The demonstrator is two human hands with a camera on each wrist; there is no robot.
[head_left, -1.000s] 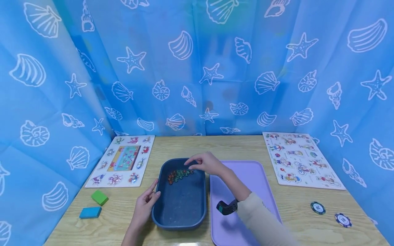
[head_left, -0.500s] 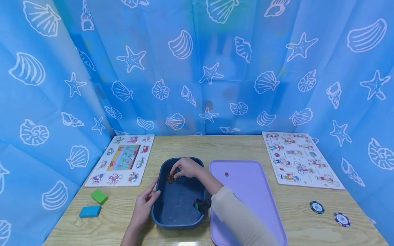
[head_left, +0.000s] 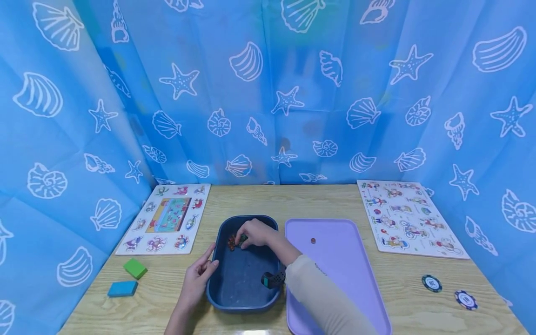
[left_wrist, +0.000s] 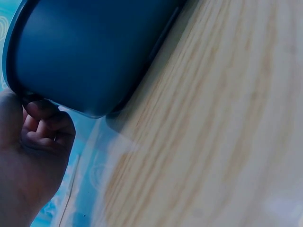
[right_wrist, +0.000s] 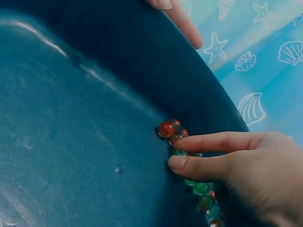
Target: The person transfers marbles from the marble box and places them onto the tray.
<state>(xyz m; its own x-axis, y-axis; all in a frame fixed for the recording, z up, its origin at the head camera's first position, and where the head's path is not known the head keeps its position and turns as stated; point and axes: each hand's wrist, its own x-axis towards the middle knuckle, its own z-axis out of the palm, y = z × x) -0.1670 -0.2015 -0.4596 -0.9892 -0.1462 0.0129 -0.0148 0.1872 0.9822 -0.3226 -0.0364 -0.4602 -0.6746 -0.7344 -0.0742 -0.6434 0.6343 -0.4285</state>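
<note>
A dark blue rectangular bin (head_left: 244,284) holds a cluster of small shiny red and green glass-like beads (right_wrist: 201,189) along its far wall. My right hand (head_left: 255,232) reaches into the bin, and its thumb and forefinger pinch a green bead (right_wrist: 180,153), partly hidden by the fingertips. Red beads (right_wrist: 167,128) lie just beyond the forefinger. At the bin's left rim my left hand (head_left: 197,274) grips the edge, also seen in the left wrist view as a hand (left_wrist: 40,146) at the rim. One small brownish-red bead (head_left: 312,241) sits on the purple tray (head_left: 335,265).
Picture puzzle boards stand at the back left (head_left: 165,218) and back right (head_left: 410,218). A green block (head_left: 135,268) and a blue block (head_left: 122,289) lie at left. Two poker chips, one dark green (head_left: 432,283) and one dark blue (head_left: 466,299), lie at right.
My right hand has moved left and down into the bin among the beads, then slightly right. The lone bead, now uncovered, has rolled a little on the tray. My left hand stays put.
</note>
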